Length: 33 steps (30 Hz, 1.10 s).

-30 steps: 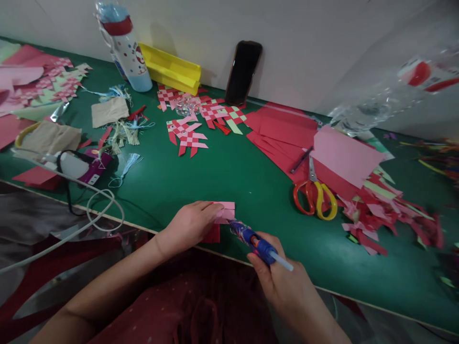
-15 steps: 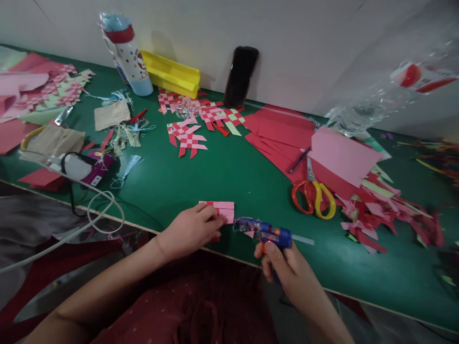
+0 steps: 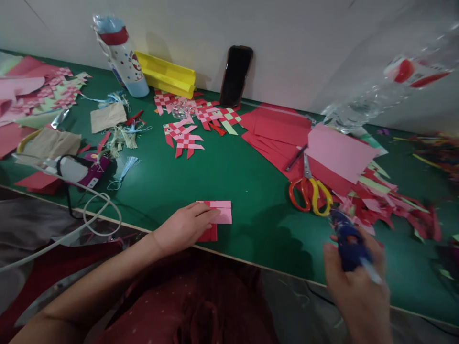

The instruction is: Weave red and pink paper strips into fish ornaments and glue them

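Note:
My left hand [image 3: 184, 225] lies near the table's front edge, fingers pressed flat on a small woven piece of pink and red paper strips [image 3: 219, 212]. My right hand [image 3: 355, 282], blurred by motion, is closed around a blue glue gun [image 3: 347, 239] at the lower right, well away from the woven piece. The gun's nozzle points toward the orange and yellow scissors [image 3: 311, 193], which lie on red paper sheets [image 3: 278, 131].
Finished woven paper pieces [image 3: 186, 138] lie mid-table. A phone [image 3: 235, 75] leans on the wall beside a yellow tray [image 3: 167, 74] and a bottle [image 3: 122, 55]. Paper scraps [image 3: 390, 205] pile at the right. A white cable [image 3: 89, 217] loops over the left edge.
My right hand has swung the glue gun away from the woven piece to the right, toward the scissors. My left hand stays on the woven paper.

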Tool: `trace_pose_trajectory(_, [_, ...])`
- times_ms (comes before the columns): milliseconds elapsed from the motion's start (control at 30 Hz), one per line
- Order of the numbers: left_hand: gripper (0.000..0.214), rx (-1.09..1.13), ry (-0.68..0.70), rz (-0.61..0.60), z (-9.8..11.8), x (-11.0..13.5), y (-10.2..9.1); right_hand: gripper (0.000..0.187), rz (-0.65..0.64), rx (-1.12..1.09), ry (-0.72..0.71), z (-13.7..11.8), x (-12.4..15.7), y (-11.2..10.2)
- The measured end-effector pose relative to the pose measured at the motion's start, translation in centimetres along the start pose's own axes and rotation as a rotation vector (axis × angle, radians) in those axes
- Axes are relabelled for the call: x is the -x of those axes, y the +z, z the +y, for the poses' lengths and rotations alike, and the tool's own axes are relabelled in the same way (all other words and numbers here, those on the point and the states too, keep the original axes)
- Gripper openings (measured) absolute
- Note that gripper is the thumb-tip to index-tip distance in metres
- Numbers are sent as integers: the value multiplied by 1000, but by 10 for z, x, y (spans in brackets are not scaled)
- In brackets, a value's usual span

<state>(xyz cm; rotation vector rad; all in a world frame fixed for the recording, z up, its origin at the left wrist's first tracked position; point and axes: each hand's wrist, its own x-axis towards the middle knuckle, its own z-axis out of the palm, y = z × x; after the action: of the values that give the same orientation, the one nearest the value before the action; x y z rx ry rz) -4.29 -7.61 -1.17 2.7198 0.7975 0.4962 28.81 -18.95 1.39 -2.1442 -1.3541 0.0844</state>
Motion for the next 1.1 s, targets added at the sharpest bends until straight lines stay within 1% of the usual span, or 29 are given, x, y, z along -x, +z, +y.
trace_pose_trajectory(33, [28, 34, -18, 37, -1, 0, 0, 64, 1, 140, -45, 6, -2, 3])
trace_pose_trajectory(67, [27, 65, -37, 69, -1, 0, -1, 68, -14, 242, -91, 13, -3, 6])
trace_pose_trajectory(100, [24, 86, -54, 99, -2, 0, -1, 69, -38, 299, -133, 19, -4, 10])
trace_pose_trajectory(133, [22, 96, -69, 120, -2, -1, -2, 68, -59, 331, -168, 25, -5, 14])
trace_pose_trajectory(200, [18, 93, -81, 127, -1, -3, -4, 67, -79, 358, -190, 34, -7, 17])
trace_pose_trajectory(300, [22, 84, -85, 77, -2, -6, -5, 66, -136, 385, -249, 36, -8, 11])
trace_pose_trajectory(333, [23, 86, -89, 53, -2, -6, -5, 62, -131, 396, -283, 31, -8, 6])
trace_pose_trajectory(400, [25, 86, -89, 9, -3, -7, -3, 52, -63, 370, -305, 12, -6, -1])
trace_pose_trajectory(433, [25, 88, -88, -6, -4, -7, -2, 47, -20, 319, -281, -1, -4, -1])
trace_pose_trajectory(467, [25, 91, -90, -17, -4, -7, -1, 42, -6, 232, -235, -16, -2, 2])
trace_pose_trajectory(500, [24, 97, -92, -23, -4, -7, 0, 37, -45, 133, -210, -31, 0, 7])
trace_pose_trajectory(567, [23, 112, -99, -31, -5, -7, 2, 33, -247, -23, -199, -60, 5, 27])
trace_pose_trajectory(600, [22, 120, -102, -36, -6, -7, 2, 32, -355, -64, -194, -71, 7, 39])
trace_pose_trajectory(667, [22, 133, -106, -41, -7, -8, 2, 32, -462, -61, -179, -89, 9, 60])
trace_pose_trajectory(733, [22, 142, -117, -40, -7, -8, 2, 32, -513, -8, -160, -100, 8, 74])
trace_pose_trajectory(800, [21, 145, -128, -47, -7, -8, 2, 32, -550, 36, -145, -105, 6, 80])
trace_pose_trajectory(933, [20, 140, -126, -57, -6, -8, 1, 27, -619, 45, -120, -110, 4, 79])
trace_pose_trajectory(1100, [19, 142, -107, -48, -7, -8, 2, 23, -634, 14, -89, -111, 5, 80])
